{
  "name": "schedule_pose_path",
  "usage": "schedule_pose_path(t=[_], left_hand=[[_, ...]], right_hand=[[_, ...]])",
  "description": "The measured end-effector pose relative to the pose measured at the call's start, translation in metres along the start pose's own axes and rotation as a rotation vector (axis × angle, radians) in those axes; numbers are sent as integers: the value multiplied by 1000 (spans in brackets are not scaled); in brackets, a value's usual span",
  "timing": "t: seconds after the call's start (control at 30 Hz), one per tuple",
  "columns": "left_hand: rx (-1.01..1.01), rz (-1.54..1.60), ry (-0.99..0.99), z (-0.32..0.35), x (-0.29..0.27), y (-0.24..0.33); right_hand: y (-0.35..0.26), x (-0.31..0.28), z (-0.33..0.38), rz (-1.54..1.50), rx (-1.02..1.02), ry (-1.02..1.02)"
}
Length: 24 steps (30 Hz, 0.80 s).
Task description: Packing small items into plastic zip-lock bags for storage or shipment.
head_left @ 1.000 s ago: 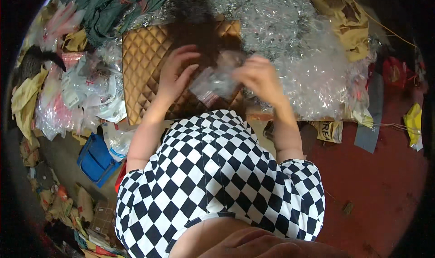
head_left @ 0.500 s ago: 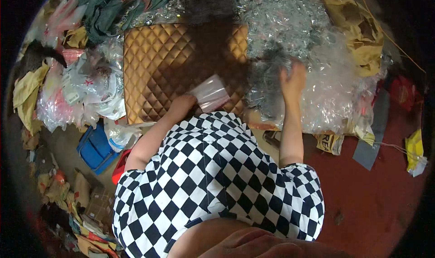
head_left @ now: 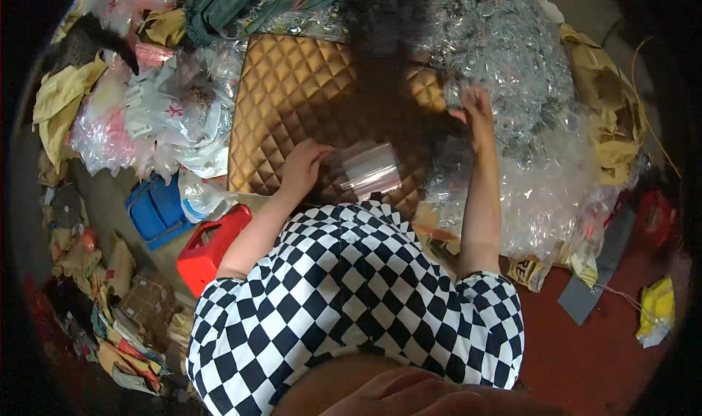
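Note:
A small stack of clear plastic bags (head_left: 371,169) lies on the brown quilted mat (head_left: 285,72) just in front of my body. To its left is my left hand (head_left: 303,166), fingers stretched toward the bags with a small gap between. My right hand (head_left: 477,109) reaches out at the mat's right edge, thumb apart from the fingers, nothing visible in it. It is beside a large heap of small clear plastic packets (head_left: 512,72) with shiny contents too small to make out. A dark shadow covers the middle of the mat.
Crumpled clear and white plastic bags (head_left: 172,116) are piled left of the mat. Dark green cloth (head_left: 227,10) lies beyond it. A blue plastic stool (head_left: 157,211) and a red one (head_left: 212,248) stand at left. Brown paper (head_left: 610,116) borders the heap at right.
My left hand has come off the plastic bags, which now lie apart from it. My right hand remains near the heap, closer to the mat's edge. The whole view has shifted.

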State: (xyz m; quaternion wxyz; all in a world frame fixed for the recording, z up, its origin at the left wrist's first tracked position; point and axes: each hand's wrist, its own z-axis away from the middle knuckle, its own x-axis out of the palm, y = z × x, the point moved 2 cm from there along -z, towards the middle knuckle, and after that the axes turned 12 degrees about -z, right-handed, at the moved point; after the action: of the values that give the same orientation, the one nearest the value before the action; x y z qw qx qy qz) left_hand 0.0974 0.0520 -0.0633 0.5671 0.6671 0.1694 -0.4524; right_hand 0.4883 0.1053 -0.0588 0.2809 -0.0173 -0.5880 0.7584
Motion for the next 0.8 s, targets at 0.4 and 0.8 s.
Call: schedule_pose_path(t=[0.4,0.8], left_hand=[[-23,85,271,-2,-61,-17],[-111,-98,490,-1,-103,-86]], right_hand=[[81,137,-250,1144,-923,-333],[28,202,-68,-510,145,-161]])
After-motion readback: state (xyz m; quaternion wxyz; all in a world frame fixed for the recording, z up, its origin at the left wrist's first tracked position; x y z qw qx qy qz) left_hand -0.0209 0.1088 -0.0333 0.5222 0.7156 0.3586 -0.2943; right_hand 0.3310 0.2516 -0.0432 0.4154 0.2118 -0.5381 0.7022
